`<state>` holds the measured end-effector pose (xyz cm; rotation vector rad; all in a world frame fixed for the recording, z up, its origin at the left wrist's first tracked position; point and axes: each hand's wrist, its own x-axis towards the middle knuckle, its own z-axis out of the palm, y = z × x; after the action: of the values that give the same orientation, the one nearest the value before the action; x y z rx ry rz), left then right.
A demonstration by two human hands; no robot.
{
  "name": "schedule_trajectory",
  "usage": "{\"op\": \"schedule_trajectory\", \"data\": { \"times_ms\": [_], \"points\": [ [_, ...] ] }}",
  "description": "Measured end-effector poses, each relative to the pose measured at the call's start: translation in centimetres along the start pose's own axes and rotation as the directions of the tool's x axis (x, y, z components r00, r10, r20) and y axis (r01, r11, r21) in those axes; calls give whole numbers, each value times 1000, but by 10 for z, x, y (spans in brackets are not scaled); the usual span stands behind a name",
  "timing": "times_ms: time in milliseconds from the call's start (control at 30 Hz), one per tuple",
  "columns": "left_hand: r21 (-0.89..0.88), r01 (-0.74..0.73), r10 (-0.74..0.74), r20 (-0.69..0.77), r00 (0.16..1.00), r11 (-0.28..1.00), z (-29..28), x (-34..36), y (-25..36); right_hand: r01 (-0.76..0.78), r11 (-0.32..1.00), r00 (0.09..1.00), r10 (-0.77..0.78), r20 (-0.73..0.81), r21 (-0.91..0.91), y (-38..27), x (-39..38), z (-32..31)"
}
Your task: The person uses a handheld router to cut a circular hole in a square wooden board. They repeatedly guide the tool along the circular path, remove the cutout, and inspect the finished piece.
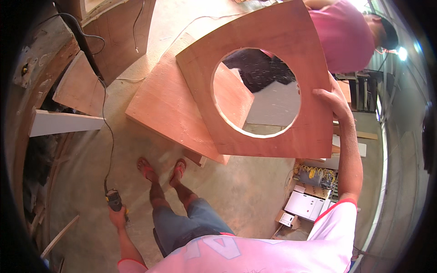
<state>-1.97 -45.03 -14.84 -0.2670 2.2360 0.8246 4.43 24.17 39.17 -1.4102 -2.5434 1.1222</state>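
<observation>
My right hand [334, 99] grips the right edge of a reddish-brown wooden panel [200, 63], thumb on the near face and fingers hidden behind. The panel is held tilted and has a large round hole with a pale cut rim. Pale specks show in the hole. Behind and below it lies a flat wooden board [168, 100], with light dust on its top. Low on the left, my left hand [118, 217] is wrapped round a black-and-yellow corded power tool [114, 199], away from the panel. Its exact kind is unclear. A dark cord [109, 136] runs up from it.
Another person in a pink shirt [341, 36] is bent over just beyond the panel. Wooden pieces [82, 86] stand along the left. On the right floor are a grey machine with a yellow coiled hose [316, 176] and white boxes [305, 205]. A thin cable [182, 29] crosses the floor.
</observation>
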Motion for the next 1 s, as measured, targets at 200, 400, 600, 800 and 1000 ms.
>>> {"op": "schedule_trajectory", "data": {
  "times_ms": [200, 400, 600, 800, 1000],
  "points": [
    [-6, -47, 47, -58, 997, 999, 1, -3, 7, 31, 866, 979, -127, -160, -499, 29, 8, -4],
    [140, -42, 53, -76, 996, 989, -2, -2, 12, 54, 562, 913, -362, -188, -825, 61, 22, 4],
    [202, 29, -18, -53, 998, 979, -3, -2, 17, -39, 502, 905, -348, -243, -864, 80, 33, 8],
    [243, 41, -28, -56, 998, 969, -2, -6, 22, -160, 411, 893, -328, -309, -898, 90, 41, 19],
    [309, 40, -20, -68, 998, 950, -1, -5, 20, -82, 476, 895, -351, -275, -876, 87, 41, 11]
  ]
}}
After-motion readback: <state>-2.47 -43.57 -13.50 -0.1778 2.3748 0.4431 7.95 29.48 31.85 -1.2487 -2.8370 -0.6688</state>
